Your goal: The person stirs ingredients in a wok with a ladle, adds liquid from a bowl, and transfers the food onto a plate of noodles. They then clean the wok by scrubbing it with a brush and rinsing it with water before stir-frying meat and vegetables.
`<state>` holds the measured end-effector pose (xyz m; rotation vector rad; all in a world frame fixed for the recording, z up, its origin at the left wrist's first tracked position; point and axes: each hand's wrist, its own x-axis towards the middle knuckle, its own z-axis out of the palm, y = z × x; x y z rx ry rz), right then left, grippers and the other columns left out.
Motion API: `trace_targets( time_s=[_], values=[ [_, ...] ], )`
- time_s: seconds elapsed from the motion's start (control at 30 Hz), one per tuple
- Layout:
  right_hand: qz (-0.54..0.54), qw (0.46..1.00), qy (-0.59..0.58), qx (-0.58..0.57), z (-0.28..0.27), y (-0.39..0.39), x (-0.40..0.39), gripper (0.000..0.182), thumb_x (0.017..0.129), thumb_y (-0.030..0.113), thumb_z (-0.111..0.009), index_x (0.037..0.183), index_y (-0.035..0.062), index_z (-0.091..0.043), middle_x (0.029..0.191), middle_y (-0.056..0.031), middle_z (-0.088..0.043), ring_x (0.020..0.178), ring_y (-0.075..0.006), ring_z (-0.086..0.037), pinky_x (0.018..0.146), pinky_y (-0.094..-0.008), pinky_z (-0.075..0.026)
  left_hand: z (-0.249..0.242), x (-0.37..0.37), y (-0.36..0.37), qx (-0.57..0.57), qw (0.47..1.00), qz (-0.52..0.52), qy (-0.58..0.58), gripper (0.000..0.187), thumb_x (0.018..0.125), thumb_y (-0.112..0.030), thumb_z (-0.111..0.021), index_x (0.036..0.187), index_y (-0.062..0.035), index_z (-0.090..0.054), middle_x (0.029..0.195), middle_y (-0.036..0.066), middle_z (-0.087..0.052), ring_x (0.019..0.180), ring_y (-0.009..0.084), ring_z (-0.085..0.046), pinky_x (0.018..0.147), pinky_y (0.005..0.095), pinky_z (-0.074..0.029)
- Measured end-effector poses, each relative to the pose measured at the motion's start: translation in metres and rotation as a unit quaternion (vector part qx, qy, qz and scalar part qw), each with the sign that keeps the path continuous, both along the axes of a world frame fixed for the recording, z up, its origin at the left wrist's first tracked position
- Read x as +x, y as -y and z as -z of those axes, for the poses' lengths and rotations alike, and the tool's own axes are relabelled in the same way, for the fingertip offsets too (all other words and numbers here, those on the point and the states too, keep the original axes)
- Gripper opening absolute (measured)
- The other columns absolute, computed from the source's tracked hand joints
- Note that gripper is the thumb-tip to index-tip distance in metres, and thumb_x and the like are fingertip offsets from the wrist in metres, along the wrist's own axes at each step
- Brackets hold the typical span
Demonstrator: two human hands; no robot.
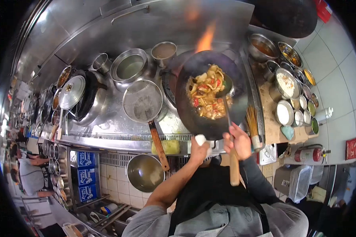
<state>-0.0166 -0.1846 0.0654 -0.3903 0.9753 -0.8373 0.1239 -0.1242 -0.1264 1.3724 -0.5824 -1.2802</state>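
A dark wok (190, 118) sits over the burner, with flame (205, 38) rising behind its far rim. Inside lies a stir-fry (205, 93) of pale slices, red pieces and brown sauce. My left hand (200, 153) is closed around a white cloth (200, 139) at the wok's near edge; whether a wok handle lies under it is hidden. My right hand (239, 142) grips a ladle (234, 170) by its wooden handle. The ladle's bowl rests in the wok, against the right side of the food.
A mesh strainer (142, 100) lies left of the wok, its handle over the counter edge. A bamboo brush (252, 120) stands at the right. Bowls of ingredients (284, 112) crowd the right-hand board. Below the counter's left part is a pot (133, 173). Another person (31, 175) is far left.
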Motion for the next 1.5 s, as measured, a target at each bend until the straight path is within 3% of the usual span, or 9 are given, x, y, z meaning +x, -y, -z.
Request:
trace_targets(
  time_s=[0.07, 0.23, 0.4, 0.93, 1.03, 1.2, 1.23, 1.3, 1.5],
  values=[
    [-0.012, 0.996, 0.08, 0.038, 0.016, 0.014, 0.02, 0.007, 0.1, 0.016, -0.042, 0.1, 0.0093, -0.042, 0.073, -0.0034, -0.049, 0.048, -0.0087, -0.038, 0.043, -0.0257, -0.034, -0.051, -0.001, 0.004, 0.021, 0.992, -0.033, -0.123, 0.017, 0.077, -0.002, -0.06, 0.092, -0.0037, -0.051, 0.077, 0.007, -0.055, 0.059, 0.0171, -0.056, 0.049, 0.0322, -0.047],
    [0.054, 0.926, 0.333, 0.17, 0.042, 0.028, 0.019, 0.01, 0.101, 0.017, -0.041, 0.1, 0.0065, -0.042, 0.079, -0.0049, -0.05, 0.051, -0.0079, -0.044, 0.046, -0.0244, -0.038, -0.076, 0.009, -0.003, 0.112, 0.93, -0.049, -0.348, 0.009, 0.086, -0.005, -0.058, 0.09, -0.0042, -0.05, 0.076, 0.01, -0.056, 0.058, 0.0232, -0.058, 0.045, 0.0351, -0.05],
    [0.03, 0.883, 0.431, 0.183, 0.052, 0.017, 0.016, 0.016, 0.102, 0.017, -0.042, 0.102, 0.0017, -0.042, 0.08, -0.0062, -0.05, 0.051, -0.0081, -0.047, 0.047, -0.0246, -0.039, -0.062, 0.011, -0.007, 0.093, 0.931, -0.036, -0.351, 0.011, 0.086, -0.006, -0.059, 0.093, -0.0028, -0.051, 0.076, 0.011, -0.056, 0.058, 0.0235, -0.059, 0.047, 0.0353, -0.051],
    [-0.009, 0.906, 0.398, 0.147, 0.066, 0.002, 0.007, 0.026, 0.103, 0.02, -0.043, 0.119, 0.0009, -0.049, 0.081, -0.0058, -0.053, 0.051, -0.0078, -0.048, 0.044, -0.0238, -0.038, -0.068, 0.01, -0.012, 0.114, 0.943, -0.059, -0.307, 0.014, 0.082, -0.007, -0.063, 0.092, 0.001, -0.056, 0.074, 0.011, -0.058, 0.056, 0.0219, -0.058, 0.049, 0.0335, -0.049],
    [0.013, 0.902, 0.402, 0.16, 0.069, 0.002, 0.002, 0.035, 0.103, 0.019, -0.041, 0.127, -0.0066, -0.047, 0.081, -0.0082, -0.051, 0.049, -0.0081, -0.045, 0.044, -0.0255, -0.036, -0.06, 0.009, -0.013, 0.103, 0.945, -0.055, -0.305, 0.013, 0.082, -0.007, -0.062, 0.09, 0.0011, -0.056, 0.074, 0.012, -0.058, 0.056, 0.022, -0.058, 0.049, 0.0337, -0.05],
    [-0.068, 0.933, 0.306, 0.175, 0.073, 0.004, -0.01, 0.033, 0.101, 0.021, -0.045, 0.127, 0.0013, -0.05, 0.076, -0.0027, -0.048, 0.048, -0.0085, -0.041, 0.044, -0.0253, -0.034, -0.042, 0.0, -0.016, 0.085, 0.936, -0.071, -0.335, 0.012, 0.084, -0.008, -0.063, 0.091, -0.0002, -0.058, 0.076, 0.01, -0.06, 0.059, 0.0218, -0.06, 0.052, 0.0348, -0.051],
    [-0.103, 0.948, 0.243, 0.18, 0.075, 0.006, -0.014, 0.025, 0.1, 0.024, -0.049, 0.119, 0.01, -0.055, 0.07, 0.0017, -0.048, 0.046, -0.0082, -0.039, 0.04, -0.0255, -0.031, -0.03, -0.004, -0.016, 0.064, 0.938, -0.054, -0.336, 0.01, 0.084, -0.009, -0.064, 0.09, -0.0019, -0.059, 0.078, 0.009, -0.062, 0.063, 0.021, -0.062, 0.058, 0.0346, -0.053],
    [-0.132, 0.941, 0.226, 0.215, 0.069, 0.009, -0.018, 0.031, 0.1, 0.026, -0.048, 0.127, 0.0106, -0.053, 0.066, 0.002, -0.044, 0.042, -0.0082, -0.035, 0.037, -0.0261, -0.027, -0.001, -0.011, -0.013, 0.067, 0.926, -0.014, -0.37, 0.01, 0.083, -0.012, -0.066, 0.088, -0.005, -0.062, 0.08, 0.006, -0.064, 0.07, 0.0195, -0.064, 0.065, 0.0327, -0.054],
    [-0.264, 0.939, 0.122, 0.184, 0.077, 0.047, -0.032, 0.02, 0.099, 0.016, -0.048, 0.116, 0.0103, -0.058, 0.059, 0.0065, -0.039, 0.039, -0.0053, -0.034, 0.035, -0.0248, -0.031, -0.002, -0.031, -0.001, 0.01, 0.962, -0.156, -0.224, 0.01, 0.08, -0.012, -0.066, 0.076, -0.0036, -0.062, 0.063, 0.006, -0.058, 0.049, 0.0179, -0.056, 0.044, 0.0359, -0.043]
  ],
)
